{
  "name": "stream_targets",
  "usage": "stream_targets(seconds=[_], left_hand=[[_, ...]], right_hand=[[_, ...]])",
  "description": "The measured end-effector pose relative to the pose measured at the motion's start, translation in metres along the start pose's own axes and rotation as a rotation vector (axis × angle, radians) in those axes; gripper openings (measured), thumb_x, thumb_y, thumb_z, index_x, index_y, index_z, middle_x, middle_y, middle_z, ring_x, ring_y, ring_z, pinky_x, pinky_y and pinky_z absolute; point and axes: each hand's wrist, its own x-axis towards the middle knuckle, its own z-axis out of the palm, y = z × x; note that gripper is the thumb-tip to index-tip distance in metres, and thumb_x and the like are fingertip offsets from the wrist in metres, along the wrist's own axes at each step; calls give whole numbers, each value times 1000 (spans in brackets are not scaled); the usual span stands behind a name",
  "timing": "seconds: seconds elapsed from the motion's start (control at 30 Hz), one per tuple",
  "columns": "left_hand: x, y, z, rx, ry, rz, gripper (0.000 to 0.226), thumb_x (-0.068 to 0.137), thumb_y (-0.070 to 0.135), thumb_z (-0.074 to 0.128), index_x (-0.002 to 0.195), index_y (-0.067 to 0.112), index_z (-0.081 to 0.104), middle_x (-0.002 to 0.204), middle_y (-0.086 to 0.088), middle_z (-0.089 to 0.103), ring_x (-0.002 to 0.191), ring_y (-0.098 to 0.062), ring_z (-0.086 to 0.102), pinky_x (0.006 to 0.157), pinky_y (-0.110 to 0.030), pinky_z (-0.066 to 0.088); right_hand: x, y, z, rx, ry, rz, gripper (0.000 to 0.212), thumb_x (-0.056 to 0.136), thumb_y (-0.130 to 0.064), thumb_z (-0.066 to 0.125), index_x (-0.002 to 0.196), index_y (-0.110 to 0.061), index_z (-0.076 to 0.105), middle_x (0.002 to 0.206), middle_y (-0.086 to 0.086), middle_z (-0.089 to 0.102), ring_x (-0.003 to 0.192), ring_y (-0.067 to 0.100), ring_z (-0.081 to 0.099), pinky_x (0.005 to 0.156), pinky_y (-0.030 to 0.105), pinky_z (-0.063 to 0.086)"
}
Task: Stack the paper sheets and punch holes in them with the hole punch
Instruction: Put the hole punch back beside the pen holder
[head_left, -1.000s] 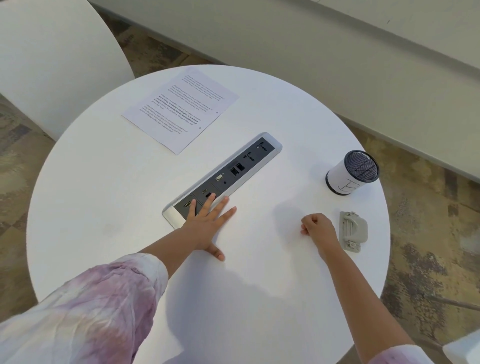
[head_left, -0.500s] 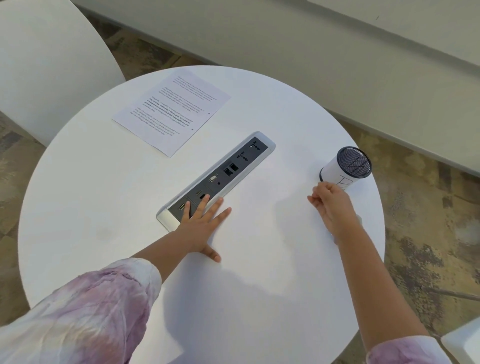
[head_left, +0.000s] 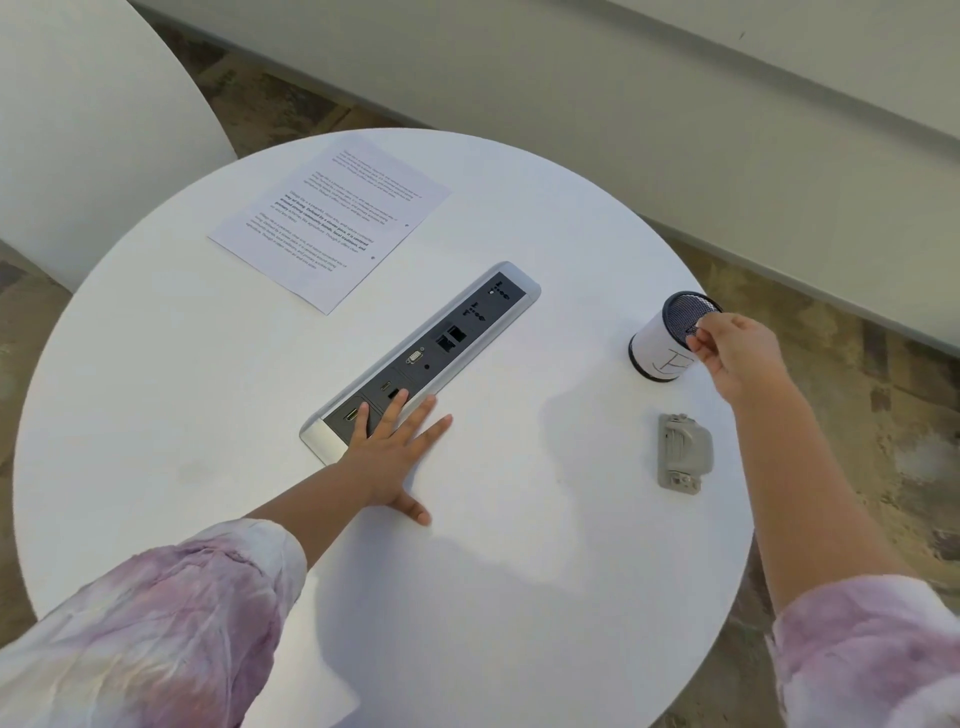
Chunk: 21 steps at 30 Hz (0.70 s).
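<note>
A printed paper sheet (head_left: 332, 218) lies flat at the far left of the round white table (head_left: 156, 415). The grey hole punch (head_left: 683, 452) lies near the table's right edge with neither hand on it. My left hand (head_left: 389, 457) rests flat with fingers spread, its fingertips on the near end of the socket strip (head_left: 457, 332). My right hand (head_left: 737, 353) hovers at the rim of a mesh pen cup (head_left: 657, 348), thumb and fingertips pinched together. Whether they pinch anything is too small to see.
The socket strip runs diagonally across the table's middle. A white chair back (head_left: 78, 130) stands at the far left. A low white wall (head_left: 623, 130) runs behind the table. Patterned floor shows past the right edge.
My right hand moved from beside the hole punch up and away to the rim of the pen cup, uncovering the punch. My left hand stayed flat in place.
</note>
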Motion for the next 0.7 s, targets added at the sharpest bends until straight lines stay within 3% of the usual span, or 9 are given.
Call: stream_targets(seconds=[0.13, 0.23, 0.5, 0.7], left_hand=[[-1, 1, -2, -6, -25, -7, 126, 56, 80, 57, 140, 36, -26, 146, 7, -39, 135, -30, -35, 107, -63, -11], [0, 1, -1, -11, -24, -10, 127, 55, 80, 58, 140, 36, -26, 149, 6, -37, 135, -30, -35, 107, -63, -11], [1, 0, -1, -13, -24, -7, 126, 55, 80, 57, 139, 37, -26, 149, 6, -37, 135, -29, -36, 106, -63, -12], [0, 0, 0, -8, -18, -3, 126, 55, 81, 57, 140, 36, -26, 149, 5, -36, 135, -30, -35, 106, -63, -12]], right_hand=[[26, -2, -11, -47, 71, 23, 11, 86, 0, 57, 83, -8, 50, 74, 4, 52, 63, 9, 53, 52, 14, 50], [36, -2, -13, -61, 108, 17, 26, 85, 2, 59, 104, -7, 43, 75, 5, 54, 63, 9, 55, 52, 14, 50], [33, -6, -14, -126, 136, -38, 38, 83, -11, 67, 115, -7, 47, 91, 6, 57, 66, 8, 56, 63, 20, 53], [-4, 16, 4, -349, 77, -183, 33, 81, -20, 69, 109, -7, 56, 72, -5, 55, 59, 9, 53, 71, 25, 50]])
